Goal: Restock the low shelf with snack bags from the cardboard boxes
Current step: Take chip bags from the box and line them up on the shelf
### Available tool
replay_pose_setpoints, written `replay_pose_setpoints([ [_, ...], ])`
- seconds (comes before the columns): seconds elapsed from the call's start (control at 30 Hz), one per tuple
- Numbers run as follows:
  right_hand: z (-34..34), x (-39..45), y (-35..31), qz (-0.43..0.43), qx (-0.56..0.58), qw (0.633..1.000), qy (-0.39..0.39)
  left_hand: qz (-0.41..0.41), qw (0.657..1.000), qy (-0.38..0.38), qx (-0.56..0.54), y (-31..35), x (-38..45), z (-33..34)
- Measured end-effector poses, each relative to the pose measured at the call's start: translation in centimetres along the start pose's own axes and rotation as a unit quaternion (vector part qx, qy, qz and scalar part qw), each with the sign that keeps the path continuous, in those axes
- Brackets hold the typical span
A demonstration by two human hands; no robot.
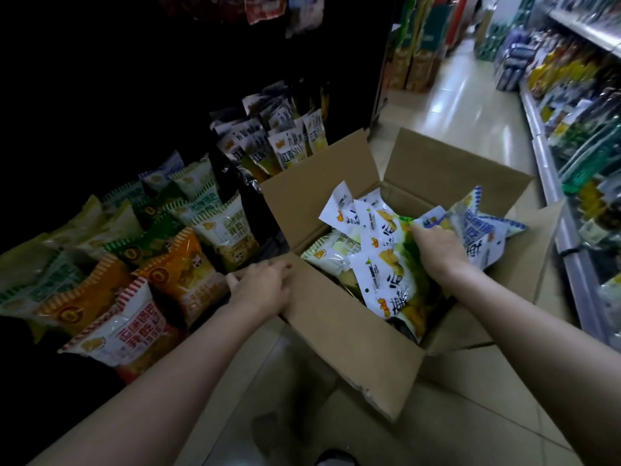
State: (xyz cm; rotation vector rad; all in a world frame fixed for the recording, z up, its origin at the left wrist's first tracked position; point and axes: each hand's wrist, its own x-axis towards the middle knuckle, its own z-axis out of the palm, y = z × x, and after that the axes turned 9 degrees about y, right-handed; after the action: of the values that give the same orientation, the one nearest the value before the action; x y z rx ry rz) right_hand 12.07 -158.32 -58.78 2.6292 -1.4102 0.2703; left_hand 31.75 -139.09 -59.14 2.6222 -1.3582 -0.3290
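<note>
Your right hand (437,250) is down inside the cardboard box (339,334), fingers curled into the pile and closed on the green-and-white snack bags (393,264) lying on top. From this angle you cannot tell how many bags the grip has taken; the fingertips are buried in the packets. It looks like a gathering grab, taking a bunch at once instead of a single packet.

Your left hand (265,285) rests on the near-left flap of the box, fingers laid over the edge and thumb below it, pinching the cardboard. That hold most likely keeps the flap folded out of the way and steadies the box while the other hand pulls.

The box stands on the tiled floor (279,415) with all its flaps open, just beside the low shelf (255,210), so each lift is a short swing to the left. More bags with blue-striped tops (484,223) lie crumpled against the box's far-right side.

On the shelf, bags already stand upright in rows: orange ones (181,274) and a red-and-white one (131,327) at the front, green ones behind, and taller white pouches (289,153) farther along, next to the box. The pouches look like the ones in your grip, so that row is probably where they belong.
</note>
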Motion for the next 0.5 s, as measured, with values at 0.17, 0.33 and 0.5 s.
replay_pose_setpoints([
  [0.17, -1.3, -0.7, -4.3, -0.071, 0.12, 0.99, -0.017, 0.003, 1.0, -0.006, -0.009, 0.2, -0.2, 0.0],
  [0.33, 1.3, -1.2, -8.1, -0.237, -0.113, 0.953, -0.15, 0.038, 0.998, -0.006, -0.044, -1.7, -0.4, 0.4],
  [0.5, 3.8, -1.7, -8.5, -0.219, -0.217, 0.937, -0.162, 0.053, 0.995, -0.015, -0.078, -3.4, -0.1, 1.2],
])
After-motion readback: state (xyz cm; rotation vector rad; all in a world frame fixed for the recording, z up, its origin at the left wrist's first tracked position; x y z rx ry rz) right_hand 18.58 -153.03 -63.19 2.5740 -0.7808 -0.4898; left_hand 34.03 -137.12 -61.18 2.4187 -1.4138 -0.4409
